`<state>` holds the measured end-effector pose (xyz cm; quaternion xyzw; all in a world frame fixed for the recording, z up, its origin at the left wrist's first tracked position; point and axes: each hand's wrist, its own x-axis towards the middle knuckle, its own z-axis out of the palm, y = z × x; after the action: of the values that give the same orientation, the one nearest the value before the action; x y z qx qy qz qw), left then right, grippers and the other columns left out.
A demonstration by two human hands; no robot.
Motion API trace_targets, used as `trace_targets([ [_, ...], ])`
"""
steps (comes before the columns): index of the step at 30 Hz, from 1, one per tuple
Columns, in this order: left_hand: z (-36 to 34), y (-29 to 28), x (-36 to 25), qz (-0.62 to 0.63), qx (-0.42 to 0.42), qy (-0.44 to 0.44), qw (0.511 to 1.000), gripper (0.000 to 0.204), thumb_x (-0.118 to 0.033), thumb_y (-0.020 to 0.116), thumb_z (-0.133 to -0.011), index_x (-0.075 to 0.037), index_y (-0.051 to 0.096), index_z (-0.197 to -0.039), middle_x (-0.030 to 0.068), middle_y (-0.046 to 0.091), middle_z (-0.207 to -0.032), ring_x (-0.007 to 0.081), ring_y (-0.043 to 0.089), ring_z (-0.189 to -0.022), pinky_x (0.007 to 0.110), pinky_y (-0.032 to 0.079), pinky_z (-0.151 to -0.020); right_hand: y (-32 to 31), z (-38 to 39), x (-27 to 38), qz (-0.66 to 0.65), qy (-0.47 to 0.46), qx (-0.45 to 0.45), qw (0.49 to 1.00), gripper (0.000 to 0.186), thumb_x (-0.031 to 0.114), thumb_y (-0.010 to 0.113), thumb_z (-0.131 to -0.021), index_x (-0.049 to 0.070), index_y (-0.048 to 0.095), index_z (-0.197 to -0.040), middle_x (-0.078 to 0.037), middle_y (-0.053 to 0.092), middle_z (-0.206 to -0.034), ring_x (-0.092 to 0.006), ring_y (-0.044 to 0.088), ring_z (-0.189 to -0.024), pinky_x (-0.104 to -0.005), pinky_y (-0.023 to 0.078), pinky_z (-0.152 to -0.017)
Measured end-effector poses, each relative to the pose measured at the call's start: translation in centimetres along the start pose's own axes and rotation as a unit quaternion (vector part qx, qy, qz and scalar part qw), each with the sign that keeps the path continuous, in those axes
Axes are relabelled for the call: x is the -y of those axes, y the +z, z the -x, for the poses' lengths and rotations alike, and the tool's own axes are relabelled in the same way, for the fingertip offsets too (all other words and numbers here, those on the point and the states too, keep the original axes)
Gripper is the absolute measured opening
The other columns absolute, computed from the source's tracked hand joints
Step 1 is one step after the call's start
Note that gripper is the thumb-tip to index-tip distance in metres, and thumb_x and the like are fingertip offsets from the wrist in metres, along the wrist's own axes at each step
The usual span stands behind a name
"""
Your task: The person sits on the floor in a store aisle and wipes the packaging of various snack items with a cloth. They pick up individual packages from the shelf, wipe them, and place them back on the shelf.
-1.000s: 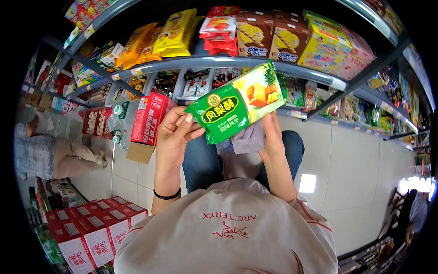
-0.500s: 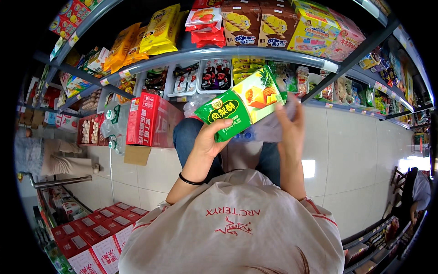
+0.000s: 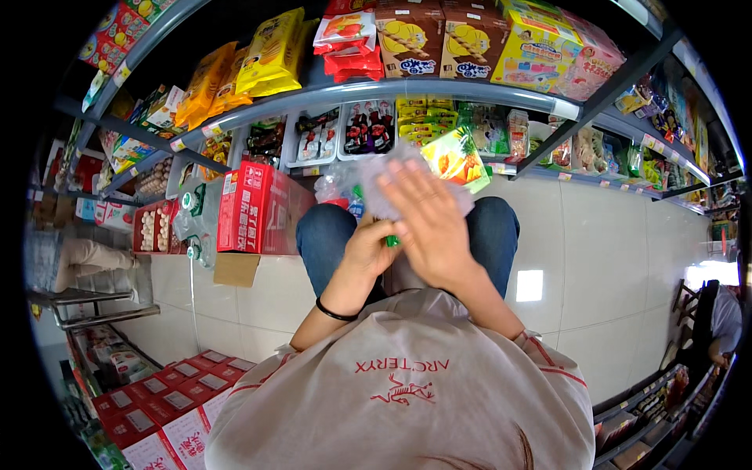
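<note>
Raised in front of my knees is a green snack packet [image 3: 460, 161] with a pineapple picture, tilted up to the right. My left hand [image 3: 366, 249] is closed on its lower left end. Across the packet's middle lies a thin pale cloth [image 3: 384, 174], which covers most of its front. My right hand [image 3: 427, 215] presses flat on this cloth with its fingers stretched out. The packet's picture end sticks out beyond the cloth, and a bit of green shows by my left thumb.
A shelf [image 3: 329, 90] ahead bears yellow and orange packets [image 3: 270, 55] and brown boxes [image 3: 411, 39]. Below it stand white trays [image 3: 313, 137] of wrapped snacks. To the left are a red carton [image 3: 254, 207] and clear bottles [image 3: 196, 219]. Stacked red boxes [image 3: 164, 392] are at the lower left.
My right hand has moved left from the packet's right end and now lies flat over its middle, with the cloth spread beneath. The packet has shifted slightly.
</note>
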<state>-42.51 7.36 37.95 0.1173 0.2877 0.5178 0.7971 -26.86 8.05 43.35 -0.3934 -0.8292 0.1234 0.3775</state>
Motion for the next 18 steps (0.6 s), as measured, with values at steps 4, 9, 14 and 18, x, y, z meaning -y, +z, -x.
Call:
trace_targets([
  [4,0.1,-0.3,-0.4,0.034,0.084,0.026,0.996,0.078,0.013,0.058,-0.071,-0.005,0.036,-0.144,0.0122,0.054,-0.132,0.0284,0.054,-0.124,0.043,0.046,-0.104,-0.2,-0.1,0.3,0.024,-0.028,0.005,0.999,0.048,0.017,0.045,-0.097,0.009,0.047,-0.144,-0.014,0.044,-0.15,-0.0327,0.038,-0.14,-0.0479,0.025,-0.115],
  [9,0.6,1.4,-0.8,0.005,0.084,0.042,0.996,0.083,0.015,0.06,-0.069,-0.004,0.034,-0.145,0.0153,0.051,-0.138,0.0291,0.052,-0.128,0.044,0.045,-0.106,-1.7,-1.8,-5.2,0.063,0.073,-0.145,0.985,0.046,0.013,0.043,-0.097,0.005,0.047,-0.142,-0.017,0.047,-0.147,-0.0358,0.038,-0.139,-0.0479,0.027,-0.114],
  [14,-0.1,0.8,-0.5,-0.042,0.034,0.068,0.996,0.071,0.006,0.059,-0.077,-0.002,0.037,-0.145,0.0167,0.051,-0.138,0.033,0.053,-0.127,0.047,0.045,-0.107,1.1,-0.9,-0.3,-0.044,-0.023,-0.06,0.997,0.05,0.011,0.054,-0.087,0.006,0.054,-0.137,-0.013,0.054,-0.14,-0.0319,0.046,-0.135,-0.046,0.033,-0.113],
  [18,0.7,-2.4,-0.6,0.029,0.091,0.032,0.995,0.073,0.003,0.066,-0.077,-0.008,0.039,-0.144,0.0116,0.049,-0.142,0.0274,0.049,-0.131,0.044,0.045,-0.107,1.4,-0.6,1.5,0.005,-0.055,-0.039,0.998,0.05,0.009,0.055,-0.084,0.009,0.057,-0.135,-0.007,0.055,-0.142,-0.0242,0.047,-0.136,-0.0433,0.035,-0.114],
])
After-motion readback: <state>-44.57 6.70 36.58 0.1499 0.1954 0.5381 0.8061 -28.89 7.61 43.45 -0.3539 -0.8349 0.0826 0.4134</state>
